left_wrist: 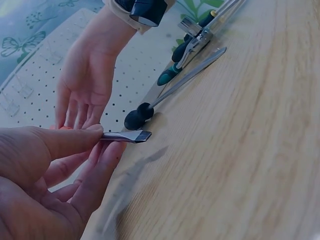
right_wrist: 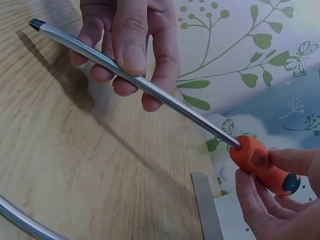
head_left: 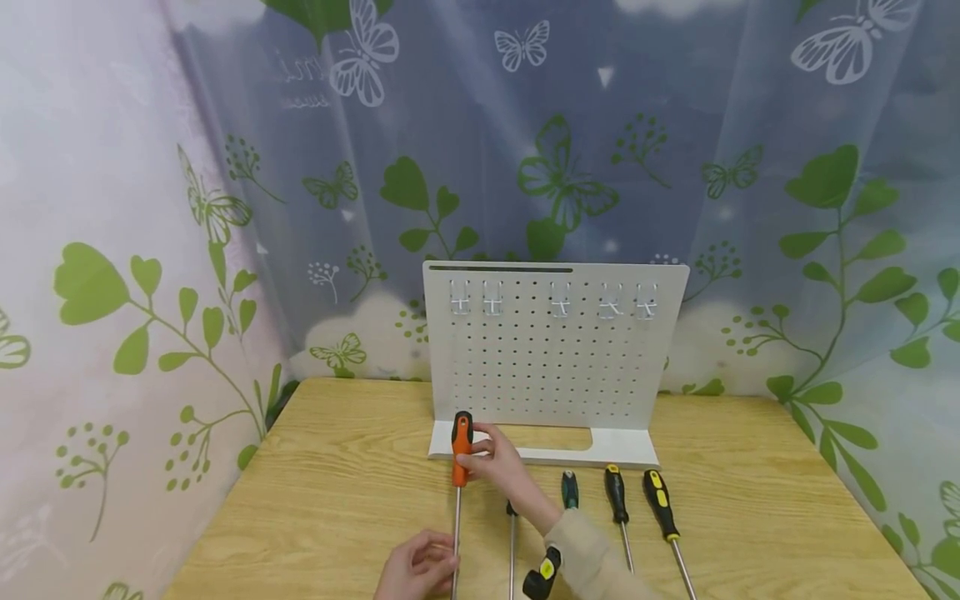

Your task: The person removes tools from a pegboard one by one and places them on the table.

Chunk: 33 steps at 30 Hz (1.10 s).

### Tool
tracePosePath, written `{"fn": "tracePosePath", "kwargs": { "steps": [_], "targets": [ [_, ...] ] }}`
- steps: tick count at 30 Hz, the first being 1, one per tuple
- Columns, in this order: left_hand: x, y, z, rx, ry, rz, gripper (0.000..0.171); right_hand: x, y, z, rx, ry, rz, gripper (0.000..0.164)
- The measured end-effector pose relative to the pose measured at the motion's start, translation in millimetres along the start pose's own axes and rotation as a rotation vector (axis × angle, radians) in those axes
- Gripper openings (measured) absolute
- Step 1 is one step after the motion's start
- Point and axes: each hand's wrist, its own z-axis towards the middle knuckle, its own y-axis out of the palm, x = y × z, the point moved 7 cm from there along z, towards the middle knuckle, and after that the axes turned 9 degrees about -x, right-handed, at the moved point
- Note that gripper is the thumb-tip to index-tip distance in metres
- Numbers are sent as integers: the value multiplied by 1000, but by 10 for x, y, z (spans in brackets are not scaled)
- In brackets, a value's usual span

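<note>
A flat-tipped screwdriver with an orange and black handle (head_left: 461, 462) is held between both hands, its handle end toward the pegboard. My right hand (head_left: 504, 468) grips the handle, thumb on one side and fingers on the other, as the right wrist view shows. Lower down, my left hand (head_left: 417, 568) pinches the steel shaft (right_wrist: 170, 99) between thumb and fingers. In the left wrist view the flat tip (left_wrist: 136, 136) sticks out past the left hand's fingertips (left_wrist: 111, 154), raised above the table with a shadow below.
A white pegboard (head_left: 551, 358) with several clear holders (head_left: 560, 300) stands at the back of the wooden table (head_left: 337, 467). Right of the held screwdriver lie a dark-handled screwdriver (head_left: 512, 537), a green-handled tool (head_left: 570, 490) and two black-and-yellow screwdrivers (head_left: 617, 493). The right forearm crosses above some.
</note>
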Motion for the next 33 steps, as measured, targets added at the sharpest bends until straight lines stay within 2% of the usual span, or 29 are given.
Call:
{"fn": "tracePosePath", "kwargs": {
  "steps": [3, 9, 16, 20, 27, 33],
  "targets": [
    [-13, 2, -17, -7, -4, 1, 37, 40, 5, -11, -11, -4, 11, 65],
    [-2, 13, -47, -57, 33, 14, 39, 73, 26, -41, -13, -47, 0, 66],
    [8, 18, -77, -94, 63, 37, 36, 189, 29, -62, 52, 70, -36, 63],
    [-18, -4, -93, -87, 39, 63, 34, 227, 55, -84, 50, 89, -36, 60],
    [-65, -34, -114, -68, -40, 143, 25, 329, 84, -91, 45, 92, -20, 58],
    [-81, -36, -134, -69, -61, 153, 21, 367, 133, -102, 29, 118, 8, 56]
  ]
}}
